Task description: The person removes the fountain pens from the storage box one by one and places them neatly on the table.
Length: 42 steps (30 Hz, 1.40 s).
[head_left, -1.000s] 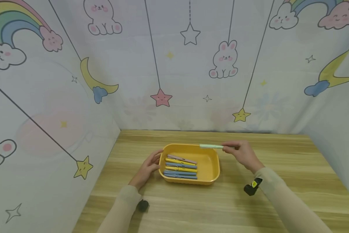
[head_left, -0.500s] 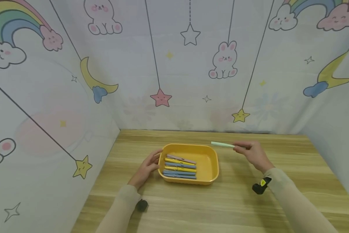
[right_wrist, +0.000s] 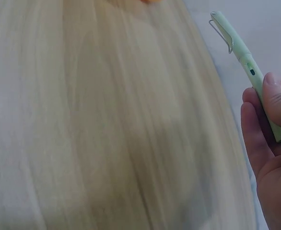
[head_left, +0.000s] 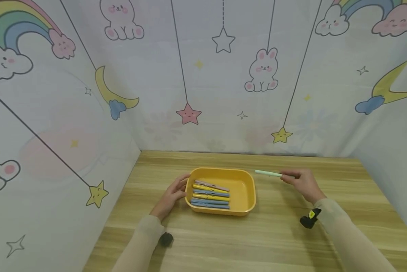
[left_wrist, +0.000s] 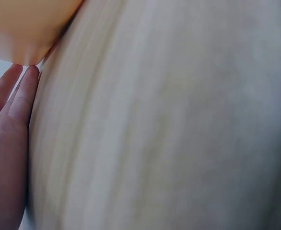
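Note:
A light green pen with a metal clip is pinched between the thumb and fingers of my right hand, above the table to the right of a yellow tray. The right wrist view shows the capped green pen pointing away from the palm. My left hand rests against the tray's left end, its fingers fairly straight at the outer wall. Inside the tray, on its left side, several pens lie side by side: a pink pen, yellow pens and blue pens.
The wood-grain table spreads in front of the tray and to both sides. A white cloth backdrop printed with stars and bunnies stands behind and at the sides. Black wrist devices sit at the sleeves.
My right hand has moved rightward with the green pen, from over the tray's back right rim to beside the tray. The left hand and the pens in the tray stay put.

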{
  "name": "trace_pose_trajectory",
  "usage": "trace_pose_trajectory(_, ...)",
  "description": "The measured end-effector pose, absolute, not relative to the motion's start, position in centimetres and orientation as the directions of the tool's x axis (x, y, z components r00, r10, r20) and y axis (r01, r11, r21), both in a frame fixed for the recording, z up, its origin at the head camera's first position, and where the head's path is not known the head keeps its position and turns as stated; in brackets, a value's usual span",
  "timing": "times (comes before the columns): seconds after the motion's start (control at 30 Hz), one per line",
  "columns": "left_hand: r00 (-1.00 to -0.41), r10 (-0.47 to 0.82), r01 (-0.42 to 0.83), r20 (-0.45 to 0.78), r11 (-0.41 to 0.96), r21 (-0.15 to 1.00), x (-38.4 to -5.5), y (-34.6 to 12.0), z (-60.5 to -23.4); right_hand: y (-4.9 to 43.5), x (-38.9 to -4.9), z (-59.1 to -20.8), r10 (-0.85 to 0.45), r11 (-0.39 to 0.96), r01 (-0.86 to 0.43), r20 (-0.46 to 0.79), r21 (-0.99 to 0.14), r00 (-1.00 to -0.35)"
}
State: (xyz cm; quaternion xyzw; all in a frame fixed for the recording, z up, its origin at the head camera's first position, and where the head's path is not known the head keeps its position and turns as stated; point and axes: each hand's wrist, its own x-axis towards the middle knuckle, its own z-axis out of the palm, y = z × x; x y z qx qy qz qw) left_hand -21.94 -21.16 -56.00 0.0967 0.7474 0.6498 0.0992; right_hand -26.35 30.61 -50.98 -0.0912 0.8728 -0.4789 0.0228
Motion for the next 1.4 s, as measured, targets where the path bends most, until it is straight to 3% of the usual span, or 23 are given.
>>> trace_pose_trajectory(0.63,-0.962,0.272,0.025,-0.017,0.151,0.988,-21.9,-21.2,-56.2,31.1,-26.6,-53.0,-0.157,0.636,-0.18,0.102,-0.751,-0.982)
trace_pose_trajectory(1.4,-0.964,0.264,0.014,-0.028,0.153,0.988,-22.0,-21.2,-56.3,31.7,-27.6,-53.8,-0.223,0.698,-0.251,0.128,-0.67,-0.966)
